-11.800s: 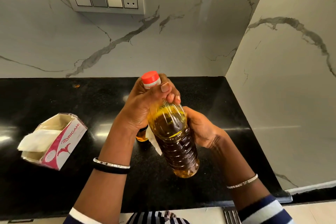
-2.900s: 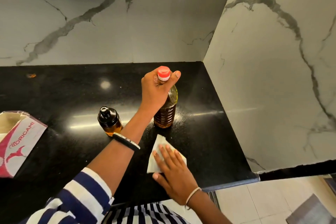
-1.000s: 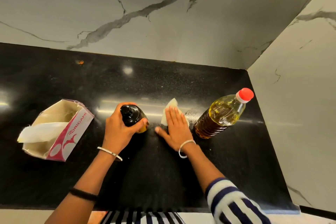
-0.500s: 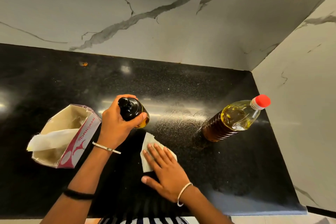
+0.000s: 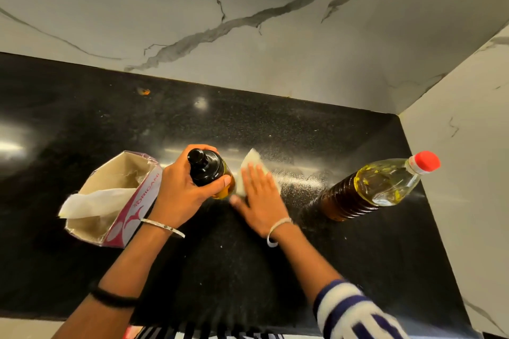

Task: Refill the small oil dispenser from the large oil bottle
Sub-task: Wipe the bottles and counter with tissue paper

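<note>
A head-worn view looks down on a glossy black stone table [image 5: 248,270] in a corner of white marble walls. Near the middle a small dark-glass oil dispenser [image 5: 210,173] stands upright on the table, with a black pump top and amber oil showing low down. The left hand [image 5: 181,192] holds its body from the left, grip curled round it, thumb across the front. Just right of the dispenser the right hand [image 5: 261,198] lies flat, grip spread, pressing a folded white paper tissue [image 5: 252,158] onto the table. Well to the dispenser's right stands a large clear ribbed plastic oil bottle [image 5: 377,187], its red cap on, golden oil inside, nobody touching it. Left of the dispenser lies an open pink-and-white tissue box [image 5: 129,201]. With both tops on, this looks like wiping up around the dispenser. The dispenser is probably light but breakable, and perhaps slick with oil, so it is best held round the body, not the pump. The large bottle is likely heavier, with thin walls that give when squeezed, so the ribbed lower half offers the surest hold.
</note>
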